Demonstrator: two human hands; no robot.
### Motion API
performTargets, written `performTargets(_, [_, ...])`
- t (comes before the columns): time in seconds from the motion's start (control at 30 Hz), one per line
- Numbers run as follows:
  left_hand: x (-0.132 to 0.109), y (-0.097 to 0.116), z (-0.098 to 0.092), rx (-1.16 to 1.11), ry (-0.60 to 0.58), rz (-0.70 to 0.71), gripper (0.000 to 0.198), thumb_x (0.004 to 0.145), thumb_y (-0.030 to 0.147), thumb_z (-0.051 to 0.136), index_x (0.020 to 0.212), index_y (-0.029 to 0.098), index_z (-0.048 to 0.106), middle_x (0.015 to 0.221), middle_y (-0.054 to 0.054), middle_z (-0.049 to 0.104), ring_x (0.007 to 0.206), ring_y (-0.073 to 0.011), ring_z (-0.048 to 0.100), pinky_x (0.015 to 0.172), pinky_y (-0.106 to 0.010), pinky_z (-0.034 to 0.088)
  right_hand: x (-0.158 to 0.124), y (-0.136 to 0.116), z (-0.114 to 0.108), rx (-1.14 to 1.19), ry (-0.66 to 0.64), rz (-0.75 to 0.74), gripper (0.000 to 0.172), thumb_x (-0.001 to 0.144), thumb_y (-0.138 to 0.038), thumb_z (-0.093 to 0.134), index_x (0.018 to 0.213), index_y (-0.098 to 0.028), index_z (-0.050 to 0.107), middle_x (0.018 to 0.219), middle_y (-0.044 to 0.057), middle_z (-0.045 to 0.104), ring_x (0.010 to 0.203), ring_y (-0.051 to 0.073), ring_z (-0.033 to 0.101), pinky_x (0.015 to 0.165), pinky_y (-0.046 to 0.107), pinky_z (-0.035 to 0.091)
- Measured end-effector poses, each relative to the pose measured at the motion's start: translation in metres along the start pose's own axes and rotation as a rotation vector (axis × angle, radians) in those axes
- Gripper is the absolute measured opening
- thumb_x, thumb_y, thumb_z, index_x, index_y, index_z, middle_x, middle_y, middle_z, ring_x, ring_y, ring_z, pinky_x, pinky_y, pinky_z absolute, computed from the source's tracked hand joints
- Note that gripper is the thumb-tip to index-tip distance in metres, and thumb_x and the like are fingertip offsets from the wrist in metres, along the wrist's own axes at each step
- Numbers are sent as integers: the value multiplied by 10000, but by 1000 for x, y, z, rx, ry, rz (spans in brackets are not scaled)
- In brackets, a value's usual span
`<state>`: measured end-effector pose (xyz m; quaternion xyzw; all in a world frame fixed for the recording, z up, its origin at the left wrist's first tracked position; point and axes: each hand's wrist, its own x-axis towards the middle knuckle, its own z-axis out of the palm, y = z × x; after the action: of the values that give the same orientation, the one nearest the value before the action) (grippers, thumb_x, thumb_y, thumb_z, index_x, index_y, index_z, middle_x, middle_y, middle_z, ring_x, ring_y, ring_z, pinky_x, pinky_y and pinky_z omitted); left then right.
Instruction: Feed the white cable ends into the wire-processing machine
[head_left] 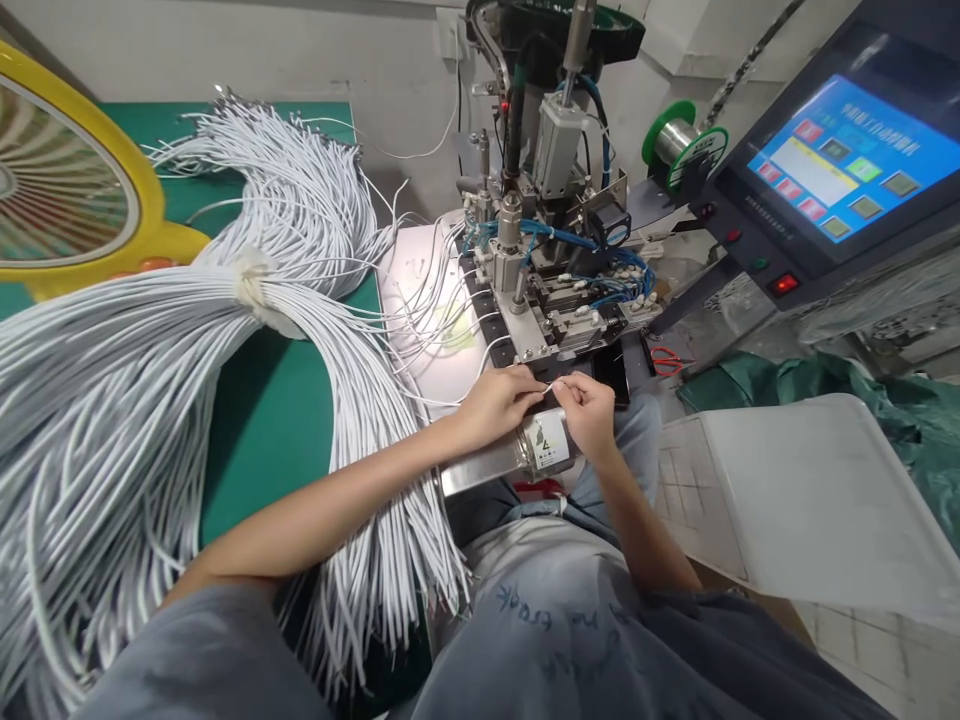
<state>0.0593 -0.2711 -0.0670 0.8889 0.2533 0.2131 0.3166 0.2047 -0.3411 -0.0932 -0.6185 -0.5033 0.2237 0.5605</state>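
Observation:
Between my two hands runs the end of a white cable [550, 386], in front of a soldering machine [525, 270]. My left hand [501, 402] pinches it with closed fingers. The fingertips of my right hand [583, 402] are closed on the cable's tip, just right of the left ones. Below the hands is a small box with a white label [550, 441], on a metal plate [480, 470]. To the left lies a thick bundle of white cables [367, 400], tied with a pale band [255, 285]. Several cables reach toward the machine over a bright white surface [420, 375].
A yellow fan [154, 190] stands at the left on the green table [270, 430]. Another cable heap [300, 190] lies behind. At the right are a touchscreen [855, 160], a solder wire spool [679, 140], red-handled scissors [667, 362] and a pale plastic bin [817, 500].

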Motion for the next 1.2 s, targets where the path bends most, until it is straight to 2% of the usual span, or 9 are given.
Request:
performTargets(0.13, [3, -4, 0, 417, -180, 22, 233, 885, 158, 465, 903, 119, 694, 800, -65, 613, 685, -165, 594, 586, -255, 428, 4, 25, -8, 44, -126, 148, 186, 767, -288, 510, 714, -165, 638, 703, 32, 602, 672, 156, 552, 628, 283, 423])
performTargets(0.27, [5, -1, 0, 522, -268, 20, 250, 895, 139, 416, 858, 112, 662, 810, -64, 582, 628, -140, 570, 565, -246, 422, 10, 36, -8, 117, -189, 284, 210, 703, -376, 555, 705, -175, 614, 633, 13, 589, 601, 147, 524, 586, 278, 422])
performTargets(0.4, [5, -3, 2, 509, -281, 26, 255, 896, 112, 394, 827, 107, 639, 808, -61, 564, 626, -130, 554, 587, -240, 433, 15, 37, -2, 148, -195, 361, 209, 661, -387, 576, 640, -179, 570, 542, -23, 502, 509, 113, 437, 514, 257, 370])
performTargets(0.53, [4, -10, 6, 477, -257, 77, 255, 900, 109, 385, 901, 114, 640, 811, -57, 553, 655, -140, 554, 608, -246, 444, 17, 38, 0, 147, -235, 394, 214, 664, -394, 562, 630, -183, 552, 517, -37, 461, 494, 106, 417, 508, 255, 355])
performTargets(0.77, [2, -12, 7, 522, -281, 116, 278, 882, 71, 395, 1053, 105, 612, 865, -70, 545, 720, -151, 556, 654, -256, 454, 19, 42, -3, 176, -280, 428, 227, 623, -406, 603, 653, -183, 569, 583, -13, 529, 531, 119, 469, 525, 262, 385])
performTargets(0.97, [-1, -10, 6, 594, -295, 149, 284, 882, 65, 401, 1096, 89, 586, 935, -109, 554, 834, -190, 567, 708, -292, 465, 18, 44, -1, 186, -290, 447, 220, 642, -397, 605, 623, -185, 547, 495, -44, 458, 489, 104, 424, 494, 247, 355])
performTargets(1.2, [-2, -4, 2, 691, -298, 172, 309, 873, 61, 391, 1118, 85, 577, 990, -130, 552, 881, -216, 583, 680, -301, 473, 20, 43, 2, 211, -271, 467, 242, 622, -414, 607, 651, -180, 552, 562, -19, 525, 522, 111, 475, 474, 232, 352])
